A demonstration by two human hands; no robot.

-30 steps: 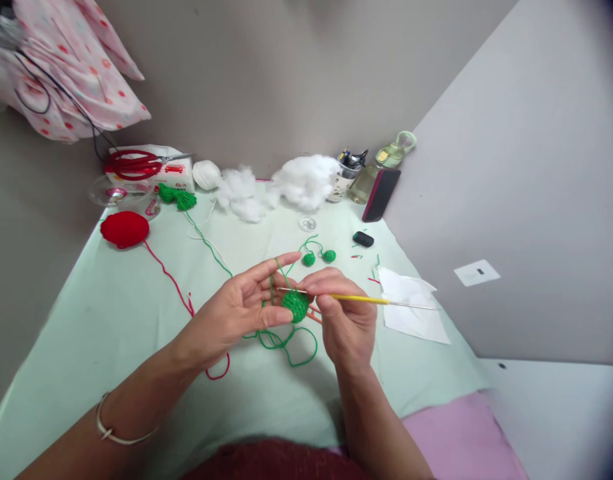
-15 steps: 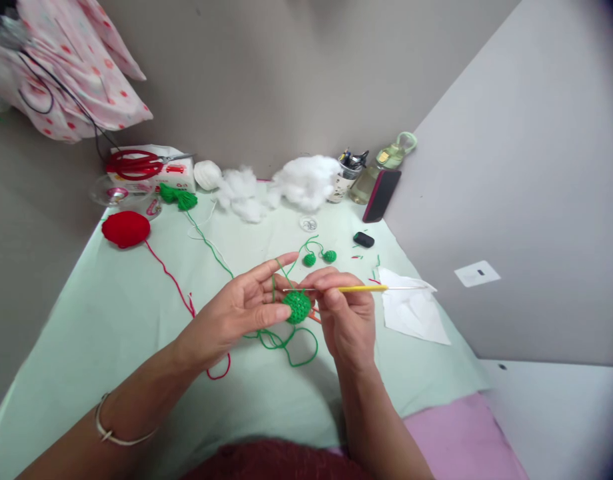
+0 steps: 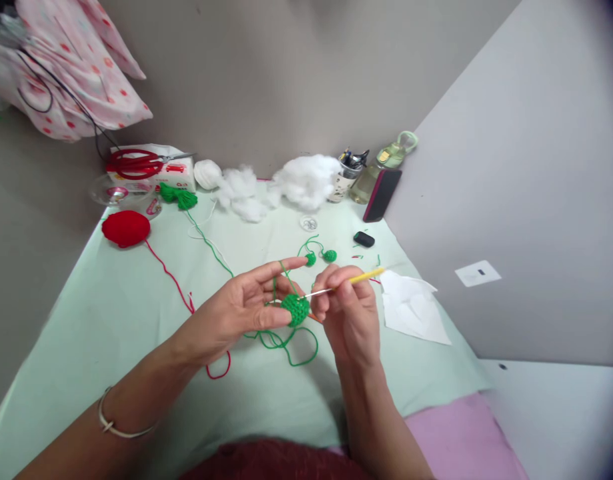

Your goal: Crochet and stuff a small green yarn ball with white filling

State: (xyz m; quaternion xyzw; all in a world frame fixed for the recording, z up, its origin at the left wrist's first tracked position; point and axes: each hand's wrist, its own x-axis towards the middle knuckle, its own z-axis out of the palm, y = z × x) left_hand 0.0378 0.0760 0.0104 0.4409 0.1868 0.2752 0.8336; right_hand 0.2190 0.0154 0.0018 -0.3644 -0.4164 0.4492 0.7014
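Observation:
A round green crochet piece point(image 3: 295, 310) is pinched under the thumb of my left hand point(image 3: 251, 300), whose index finger stretches out with green yarn point(image 3: 285, 269) looped over it. My right hand point(image 3: 350, 313) grips a crochet hook point(image 3: 367, 276) by its yellow handle. The hook's metal tip meets the top edge of the green piece. Loose green yarn curls on the table below the hands. Just beyond my left fingertip lie two small green crochet balls point(image 3: 329, 256) with yarn tails.
Red yarn point(image 3: 126, 229), a green yarn bundle point(image 3: 179, 197) and red scissors point(image 3: 135, 164) are at the left. White stuffing point(image 3: 306, 181) lies along the back. A pen cup point(image 3: 342, 180), bottle point(image 3: 369, 180), phone point(image 3: 383, 195) and white paper point(image 3: 414, 307) stand or lie to the right.
My right hand has tilted the hook, its handle end now higher and its tip on the piece's top edge. The hook was nearly level before. My left index finger has shifted slightly right.

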